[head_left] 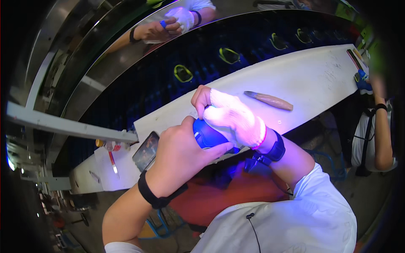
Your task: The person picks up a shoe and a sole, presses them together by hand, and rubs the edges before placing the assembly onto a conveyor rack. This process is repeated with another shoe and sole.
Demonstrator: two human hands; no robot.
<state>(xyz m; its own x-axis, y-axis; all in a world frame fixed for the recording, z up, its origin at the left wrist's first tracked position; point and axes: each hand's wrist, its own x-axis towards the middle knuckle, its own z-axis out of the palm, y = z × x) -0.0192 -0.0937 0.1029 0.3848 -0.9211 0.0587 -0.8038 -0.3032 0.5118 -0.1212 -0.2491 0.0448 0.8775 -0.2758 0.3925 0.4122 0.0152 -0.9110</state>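
My left hand (pixel 179 143) is bare and closed round a blue shoe (pixel 207 133), its thumb along the near side. Across the far side of the shoe lies my right hand (pixel 228 116), in a white glove with bare fingertips that curl over the edge. Both hands cover much of the shoe, so only part of its smooth blue surface shows. A bright violet-white light falls on the glove. Right of that hand, a tool with a tan wrapped handle (pixel 273 101) and grey tip lies on the white bench (pixel 312 80).
Beyond the bench runs a dark conveyor with yellow-green-rimmed pieces (pixel 183 73). A phone (pixel 146 151), a red-handled tool (pixel 113 163) and a yellow-capped bottle (pixel 110 145) are at the left, near a grey metal bar (pixel 71 124). A person at right holds a blue shoe (pixel 363 81).
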